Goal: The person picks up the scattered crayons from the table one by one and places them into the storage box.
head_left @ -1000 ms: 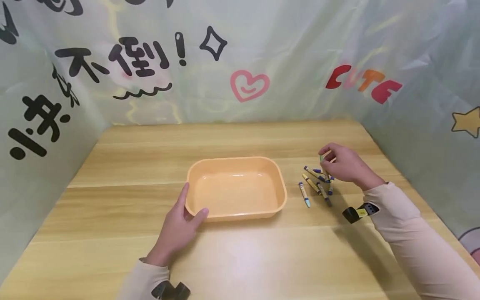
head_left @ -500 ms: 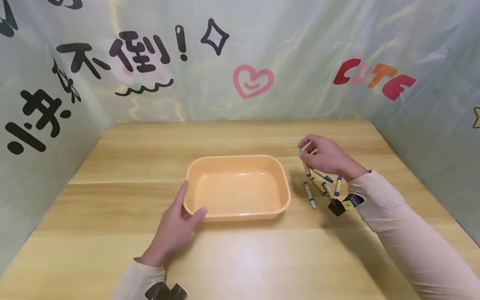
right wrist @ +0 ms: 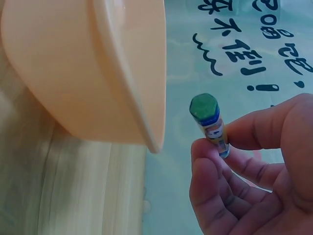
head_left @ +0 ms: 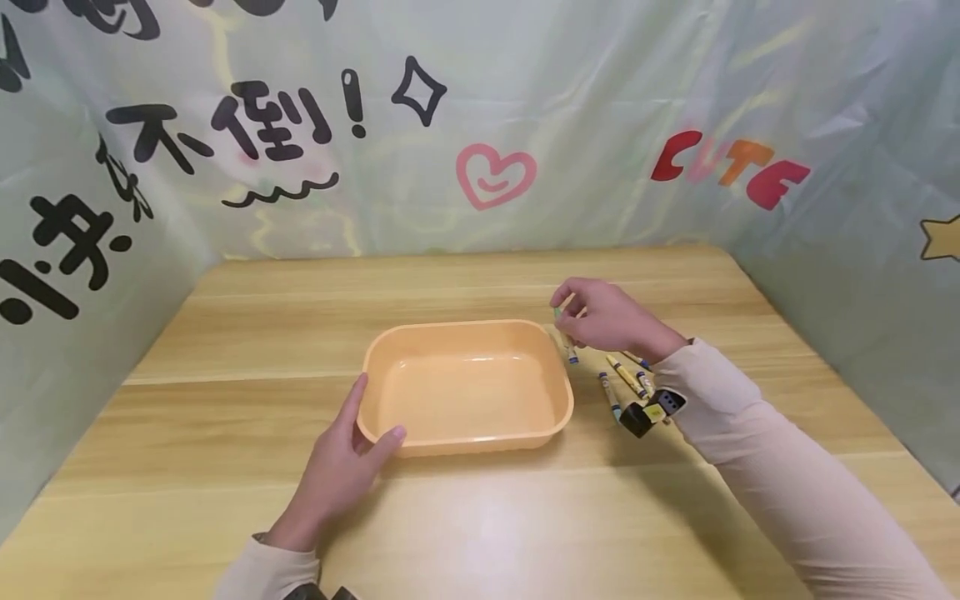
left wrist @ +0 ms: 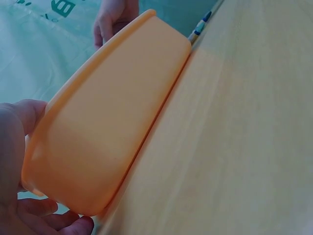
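Observation:
A peach-coloured plastic basin [head_left: 465, 392] stands in the middle of the wooden table. My left hand [head_left: 330, 471] holds its near left corner, thumb at the near rim and fingers round the outer wall; the left wrist view shows the fingers curled beneath the edge. Between thumb and fingers, my right hand [head_left: 600, 315] pinches a green crayon [right wrist: 209, 117] with a paper wrapper and a blue band. That hand is above the table, just outside the basin's back right corner. Several crayons [head_left: 621, 375] lie loose right of the basin, partly hidden by the right wrist.
A wristband camera [head_left: 637, 418] on the right sleeve overhangs the loose crayons. Printed fabric sheeting [head_left: 600, 100] walls the table [head_left: 480, 533] at the back and both sides.
My right hand has moved left with the green crayon, from over the loose crayons to beside the basin's right rim. The left hand keeps its hold on the basin.

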### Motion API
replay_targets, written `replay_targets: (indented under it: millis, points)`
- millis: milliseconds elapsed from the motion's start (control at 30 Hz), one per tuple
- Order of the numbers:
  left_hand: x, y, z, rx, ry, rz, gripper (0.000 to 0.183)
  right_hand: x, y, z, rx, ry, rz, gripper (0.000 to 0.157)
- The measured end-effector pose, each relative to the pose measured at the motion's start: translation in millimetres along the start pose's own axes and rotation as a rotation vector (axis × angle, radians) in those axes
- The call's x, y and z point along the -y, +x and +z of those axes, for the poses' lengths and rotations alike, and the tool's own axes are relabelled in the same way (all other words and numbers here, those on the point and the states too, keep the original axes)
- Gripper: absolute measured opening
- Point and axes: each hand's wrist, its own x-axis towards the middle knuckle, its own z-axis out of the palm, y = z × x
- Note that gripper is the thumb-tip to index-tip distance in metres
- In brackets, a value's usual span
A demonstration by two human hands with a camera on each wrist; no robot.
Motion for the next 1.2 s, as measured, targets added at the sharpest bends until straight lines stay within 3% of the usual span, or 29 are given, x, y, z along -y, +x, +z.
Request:
replay_targets:
  millis: [233, 467, 700, 967, 1200]
  points:
    - [-3.3, 0.1, -6.3, -0.001, 0.04, 0.039, 0.09, 9.5, 15.7, 9.8, 0.068, 0.022, -0.006, 0.022]
    - [-6.8, 3.8, -8.8, 0.001, 0.042, 0.057, 0.089, 22.5, 29.5, 14.0, 0.237, -0.022, -0.012, 0.027]
    - [-5.3, 1.8, -9.5, 0.009, 0.043, 0.024, 0.091, 31.2, 42.7, 27.8, 0.343, -0.049, 0.022, 0.027]
    - [-2.8, 1.6, -5.1, 0.007, -0.005, 0.011, 0.092, 39.3, 56.3, 44.4, 0.42, -0.201, 0.057, 0.023]
    - [-1.9, 0.6, 1.4, 0.008, -0.036, 0.006, 0.092, 43.2, 61.1, 54.2, 0.584, -0.319, 0.09, 0.027]
